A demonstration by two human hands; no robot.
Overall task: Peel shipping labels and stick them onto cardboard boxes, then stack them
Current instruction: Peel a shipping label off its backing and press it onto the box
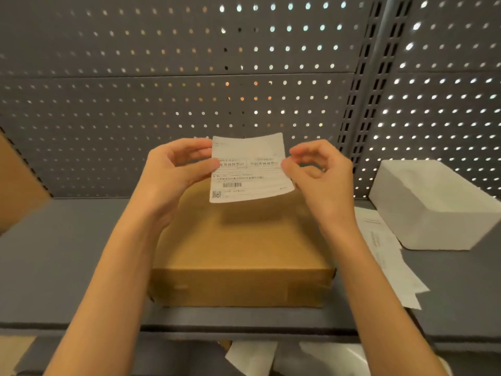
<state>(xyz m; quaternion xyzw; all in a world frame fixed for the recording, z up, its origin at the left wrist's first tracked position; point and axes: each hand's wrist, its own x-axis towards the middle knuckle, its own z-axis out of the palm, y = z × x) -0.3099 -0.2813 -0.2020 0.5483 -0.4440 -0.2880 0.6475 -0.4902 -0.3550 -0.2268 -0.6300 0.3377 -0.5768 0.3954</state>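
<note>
A white shipping label (250,169) with a barcode and QR code is held up in the air, printed side facing me. My left hand (173,175) pinches its left edge and my right hand (317,172) pinches its right edge. Directly below the label a flat brown cardboard box (241,253) lies closed on the grey shelf (67,267), with its top bare.
A white foam box (433,207) stands at the right. Loose label sheets (390,256) lie beside it on the shelf. Part of another cardboard box (19,185) shows at the left edge. A perforated grey panel (189,77) backs the shelf. White paper (252,356) lies below the shelf's front edge.
</note>
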